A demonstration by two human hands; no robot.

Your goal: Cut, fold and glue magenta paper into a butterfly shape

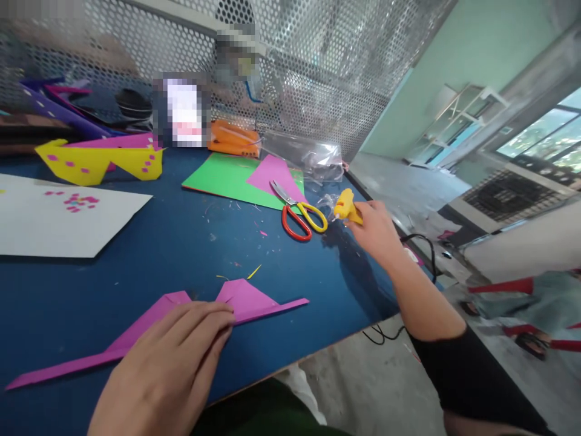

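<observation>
My left hand rests on a pink foam or paper cutout shaped like eyeglasses with long side strips. Its fingers are together and closed over the cutout's middle, and the thumb is hidden. Out to the right, my right hand grips a yellow glue gun, nozzle pointing left and down, near the table's right edge. Just left of the glue gun lie scissors with one red and one yellow handle. Their blades rest partly open over a pink sheet on top of a green sheet.
A finished-looking yellow mask with pink dots stands at the left, near a white sheet with pink bits. Behind are a blurred phone, an orange case and clear plastic packaging. A black cable hangs off the right edge.
</observation>
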